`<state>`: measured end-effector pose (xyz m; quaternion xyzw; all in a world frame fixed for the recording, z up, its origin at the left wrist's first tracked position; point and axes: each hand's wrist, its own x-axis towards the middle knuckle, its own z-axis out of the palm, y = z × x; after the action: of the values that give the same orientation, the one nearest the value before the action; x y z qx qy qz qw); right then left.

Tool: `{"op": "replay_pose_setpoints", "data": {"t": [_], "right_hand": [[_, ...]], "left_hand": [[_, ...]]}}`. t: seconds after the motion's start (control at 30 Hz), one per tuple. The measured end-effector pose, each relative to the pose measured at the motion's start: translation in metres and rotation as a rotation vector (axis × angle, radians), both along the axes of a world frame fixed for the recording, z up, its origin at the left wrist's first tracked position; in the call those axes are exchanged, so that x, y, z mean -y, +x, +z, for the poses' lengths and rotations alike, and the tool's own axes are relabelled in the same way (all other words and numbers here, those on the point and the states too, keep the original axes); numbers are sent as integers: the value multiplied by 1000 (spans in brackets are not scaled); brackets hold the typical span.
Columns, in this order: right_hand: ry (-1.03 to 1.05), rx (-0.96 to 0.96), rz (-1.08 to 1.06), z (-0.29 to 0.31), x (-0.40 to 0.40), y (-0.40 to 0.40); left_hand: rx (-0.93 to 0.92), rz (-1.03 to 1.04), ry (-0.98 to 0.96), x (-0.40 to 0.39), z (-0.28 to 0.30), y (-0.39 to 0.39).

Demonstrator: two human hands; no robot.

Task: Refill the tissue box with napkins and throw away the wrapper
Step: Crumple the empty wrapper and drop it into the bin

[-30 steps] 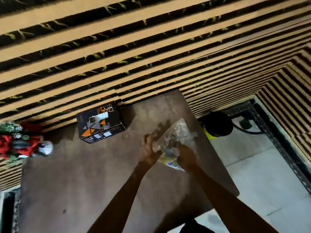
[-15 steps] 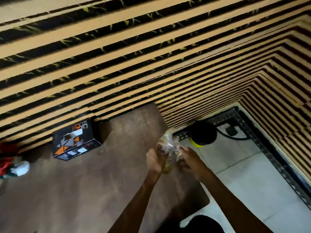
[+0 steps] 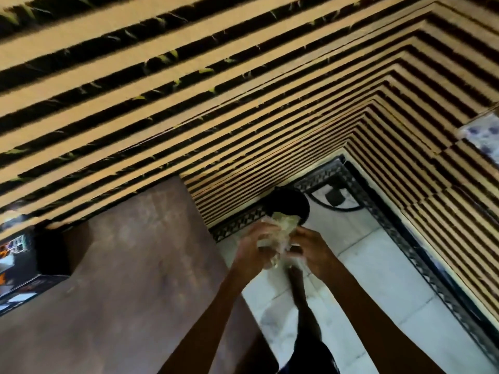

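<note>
A crumpled clear plastic wrapper (image 3: 278, 236) with yellow-green print is squeezed between both hands, off the table's right edge and just in front of a black round bin (image 3: 289, 205) on the floor. My left hand (image 3: 255, 251) grips its left side. My right hand (image 3: 310, 251) grips its right side. The black tissue box (image 3: 16, 268) with orange and white triangles stands on the brown table (image 3: 129, 279) at the far left, cut off by the frame edge.
A slatted wood wall runs behind the table and turns a corner at the right. The floor is white marble with a dark patterned border (image 3: 405, 238). A black plug and cable (image 3: 334, 197) lie beyond the bin. My foot (image 3: 297, 287) shows below the hands.
The view has swung right. Both hands carried the wrapper from above the table out past its right edge toward the bin, crumpling it smaller. The tissue box slid to the left frame edge.
</note>
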<state>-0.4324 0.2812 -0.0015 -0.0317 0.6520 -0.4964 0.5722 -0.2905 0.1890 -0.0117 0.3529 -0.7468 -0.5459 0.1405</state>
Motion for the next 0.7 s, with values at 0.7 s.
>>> {"op": "replay_pose_setpoints", "data": {"t": [0.7], "right_hand": [[473, -969, 558, -577, 140, -233]], "left_hand": [[230, 444, 272, 116, -510, -221]]}}
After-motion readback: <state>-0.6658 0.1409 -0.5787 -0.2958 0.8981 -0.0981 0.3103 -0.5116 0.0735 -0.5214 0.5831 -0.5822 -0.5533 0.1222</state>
